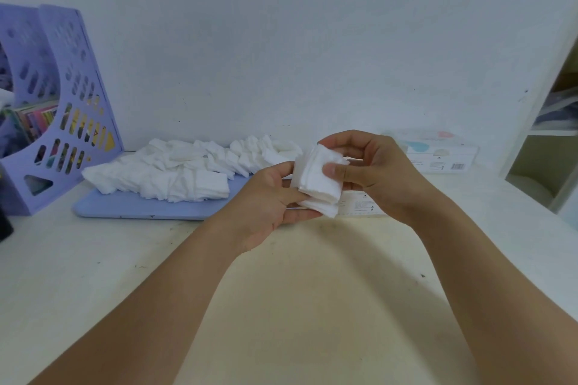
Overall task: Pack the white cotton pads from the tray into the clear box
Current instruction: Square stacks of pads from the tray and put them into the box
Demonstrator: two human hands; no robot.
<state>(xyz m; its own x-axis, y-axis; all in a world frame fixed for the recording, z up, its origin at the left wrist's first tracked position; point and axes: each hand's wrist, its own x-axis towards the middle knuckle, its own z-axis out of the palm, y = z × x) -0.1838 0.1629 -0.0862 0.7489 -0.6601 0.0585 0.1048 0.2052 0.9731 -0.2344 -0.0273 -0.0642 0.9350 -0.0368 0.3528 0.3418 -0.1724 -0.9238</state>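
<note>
A small stack of white cotton pads (317,180) is held upright between both hands above the table. My left hand (269,206) supports it from the left and below. My right hand (372,172) grips it from the right, thumb pressed on its face. A large heap of loose cotton pads (184,170) lies on the light blue tray (134,208) to the left. The clear box (362,208) sits behind and under my hands, mostly hidden; only its front wall with a printed label shows.
A purple perforated file holder (65,97) with books stands at the far left. A white lid or box with pastel print (438,151) lies at the back right by the wall. Open shelves (550,141) rise at the right edge.
</note>
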